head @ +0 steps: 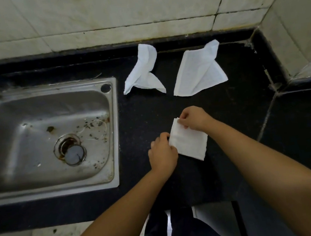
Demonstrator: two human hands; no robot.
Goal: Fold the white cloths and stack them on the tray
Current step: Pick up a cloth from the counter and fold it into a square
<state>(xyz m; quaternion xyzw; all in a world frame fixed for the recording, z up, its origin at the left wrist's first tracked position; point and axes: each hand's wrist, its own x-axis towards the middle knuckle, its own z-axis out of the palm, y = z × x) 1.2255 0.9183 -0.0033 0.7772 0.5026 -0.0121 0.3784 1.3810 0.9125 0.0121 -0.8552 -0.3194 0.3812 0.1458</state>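
Head view: both hands are pinching a half-folded white cloth on the black tabletop, left hand gripping its left edge, right hand its far corner. The folding step looks under way; two crumpled cloths are lying beyond, and no tray is showing, so stacking probably needs finding it.

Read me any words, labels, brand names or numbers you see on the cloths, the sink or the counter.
None: no readable text shows anywhere in the head view.
Folded cloth held by the left hand and right hand: plain white, no label.
Two unfolded cloths: plain, no print.
Sink: bare steel, no brand mark visible.
Counter and wall tiles: stains only, no writing.
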